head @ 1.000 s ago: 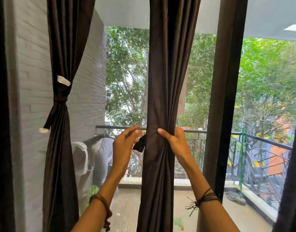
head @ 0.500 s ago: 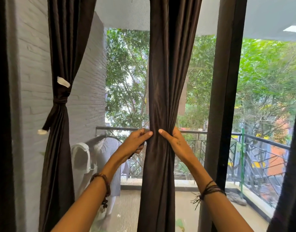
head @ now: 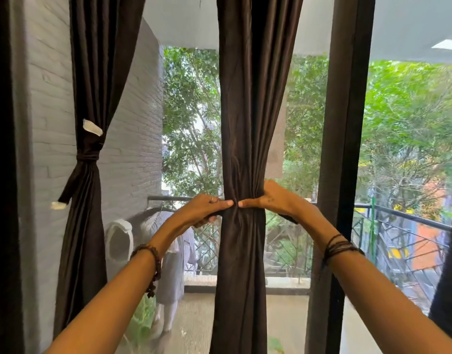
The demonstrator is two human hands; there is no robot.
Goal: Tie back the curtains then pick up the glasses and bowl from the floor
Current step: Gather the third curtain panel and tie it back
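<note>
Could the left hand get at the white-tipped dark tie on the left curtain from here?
Probably, but not now: nothing stands between the left hand and the white-tipped dark tie, yet it grips the tie band on the middle curtain.

You face a tall glass window (head: 191,111) with a dark vertical frame post (head: 342,149) to your right of centre. On your left, a grey painted brick wall (head: 132,139) runs out onto the balcony. Beyond the glass, a black metal railing (head: 398,215) edges the pale balcony floor (head: 286,325), under a white ceiling (head: 184,19). Green trees (head: 403,118) fill the daylight outside, bright and even.
</note>
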